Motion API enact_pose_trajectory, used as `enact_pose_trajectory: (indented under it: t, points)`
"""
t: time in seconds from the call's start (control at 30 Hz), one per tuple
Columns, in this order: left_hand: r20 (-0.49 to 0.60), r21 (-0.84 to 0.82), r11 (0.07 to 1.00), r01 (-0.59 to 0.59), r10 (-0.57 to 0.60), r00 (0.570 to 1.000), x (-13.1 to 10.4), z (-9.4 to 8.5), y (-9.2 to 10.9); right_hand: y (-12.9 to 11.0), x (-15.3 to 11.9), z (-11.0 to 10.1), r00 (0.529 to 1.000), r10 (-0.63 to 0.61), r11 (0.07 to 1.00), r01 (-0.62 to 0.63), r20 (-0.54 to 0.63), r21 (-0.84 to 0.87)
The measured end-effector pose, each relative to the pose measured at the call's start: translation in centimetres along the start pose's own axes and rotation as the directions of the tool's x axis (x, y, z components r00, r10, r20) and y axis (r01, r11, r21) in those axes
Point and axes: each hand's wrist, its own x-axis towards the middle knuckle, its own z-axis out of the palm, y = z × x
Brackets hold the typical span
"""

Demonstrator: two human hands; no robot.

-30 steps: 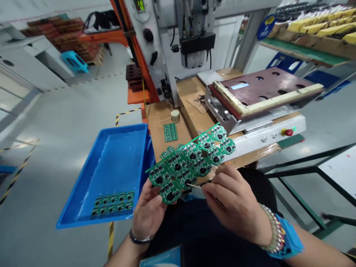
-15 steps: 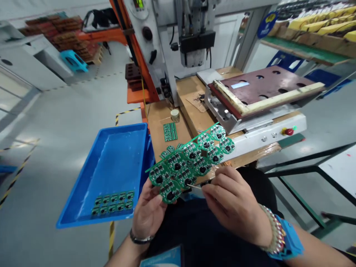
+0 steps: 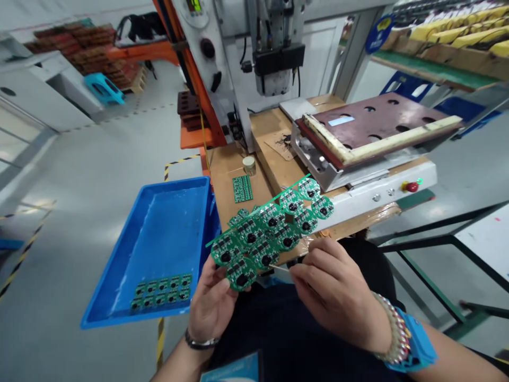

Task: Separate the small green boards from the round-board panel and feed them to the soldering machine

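Observation:
My left hand [image 3: 214, 302] grips the near left end of a green circuit board panel [image 3: 260, 233], made of several joined round boards, each with a glossy black blob. The panel is held tilted over the bench edge. In my right hand [image 3: 334, 286] a thin pale stick [image 3: 280, 268] is pinched between thumb and fingers. Its tip is at the black blob on one of the near round boards; whether it touches I cannot tell. Beyond the panel, a rectangular green circuit board [image 3: 242, 189] lies on the bench, and part of another board [image 3: 238, 217] shows behind the panel.
On the left, a blue tray [image 3: 131, 212] holds another panel of round boards [image 3: 161, 292]. A small round container [image 3: 249, 165] stands on the bench [image 3: 222, 164]. At the right is a machine bed with a brown fixture plate [image 3: 377, 122] and a red button [image 3: 412, 187]. The machine head [image 3: 278, 58] hangs above.
The view has shifted very slightly. Both hands, the panel and the stick keep nearly the same positions, with the stick tip still at the same round board.

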Motion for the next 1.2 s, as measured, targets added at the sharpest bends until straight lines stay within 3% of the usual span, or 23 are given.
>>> enact_pose_trajectory:
  t: [1.2]
  points:
    - [0.026,0.015,1.0,-0.018,0.017,1.0,-0.05,-0.2,0.18,0.14,0.08,-0.4,1.0,-0.007,1.0,0.007,-0.001,-0.018]
